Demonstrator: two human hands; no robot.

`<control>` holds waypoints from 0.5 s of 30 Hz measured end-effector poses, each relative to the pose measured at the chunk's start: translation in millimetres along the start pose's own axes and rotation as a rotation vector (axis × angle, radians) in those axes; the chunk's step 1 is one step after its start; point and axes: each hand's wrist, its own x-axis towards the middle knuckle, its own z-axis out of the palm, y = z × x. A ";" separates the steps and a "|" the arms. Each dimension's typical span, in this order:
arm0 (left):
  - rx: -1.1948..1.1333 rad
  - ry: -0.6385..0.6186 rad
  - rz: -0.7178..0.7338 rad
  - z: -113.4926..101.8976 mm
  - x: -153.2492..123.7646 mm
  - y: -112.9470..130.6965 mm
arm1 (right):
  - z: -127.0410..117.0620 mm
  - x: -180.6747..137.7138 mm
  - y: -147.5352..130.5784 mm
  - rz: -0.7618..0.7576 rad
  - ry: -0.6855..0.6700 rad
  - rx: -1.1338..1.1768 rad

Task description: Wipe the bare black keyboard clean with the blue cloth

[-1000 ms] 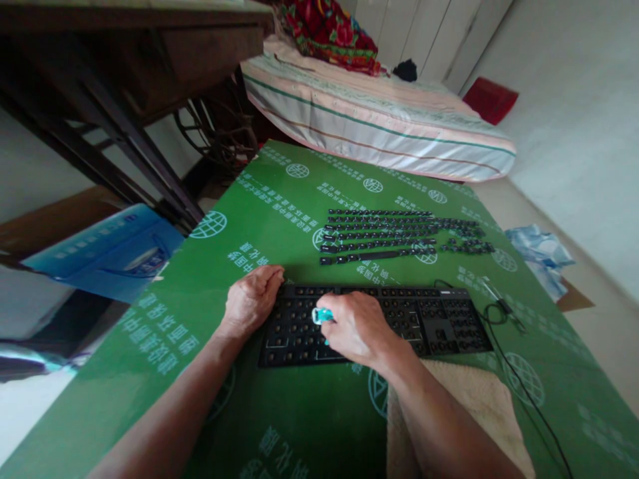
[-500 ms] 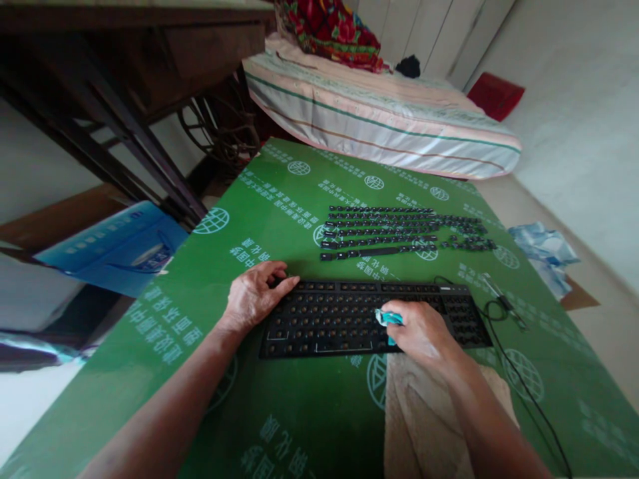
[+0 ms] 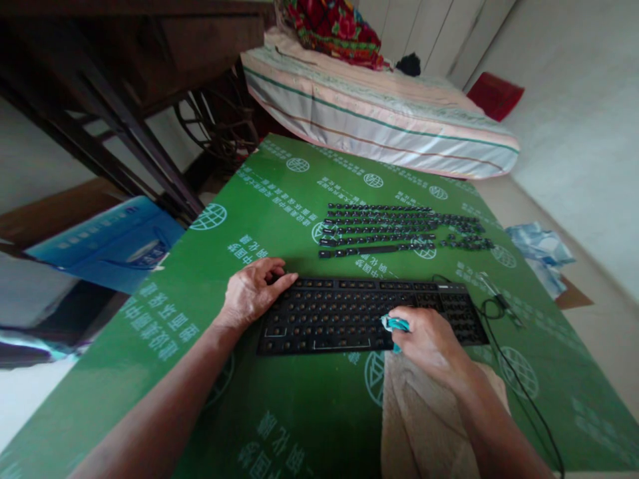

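A black keyboard (image 3: 324, 316) with its keycaps off lies on the green tabletop, its bare key sockets facing up. My left hand (image 3: 253, 291) grips its upper left corner, thumb along the top edge and fingers curled, partly hidden. In my right hand (image 3: 426, 336) is a bunched teal and white cloth (image 3: 397, 324), pinched between thumb and fingers over the right part of the letter keys. Beneath my right forearm a beige cloth (image 3: 414, 412) is spread at the keyboard's front edge. Removed keycaps (image 3: 377, 229) are laid out in rows beyond the keyboard.
The keyboard's cable (image 3: 514, 372) loops down the right side of the green table (image 3: 294, 412), near a slim metal tool (image 3: 499, 299). A bed (image 3: 389, 126) stands beyond. On the left are a dark sewing-machine stand (image 3: 214, 113) and a blue box (image 3: 110, 243).
My right hand with the teal cloth has shifted slightly right and toward me over the keys. The left hand keeps its hold on the corner.
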 end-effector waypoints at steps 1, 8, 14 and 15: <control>0.001 0.000 -0.002 0.1 0.1 -0.1 | -1.0 0.2 -1.9 -0.006 0.005 0.011; 0.005 0.009 0.005 1.2 -1.3 -0.8 | 1.2 6.9 -32.7 -0.087 -0.039 -0.119; 0.003 0.012 0.003 2.9 -1.0 -2.2 | 2.6 8.0 -29.3 -0.065 -0.049 -0.095; -0.001 0.015 0.003 3.0 -1.0 -2.2 | 2.6 9.2 -29.4 -0.057 -0.036 -0.078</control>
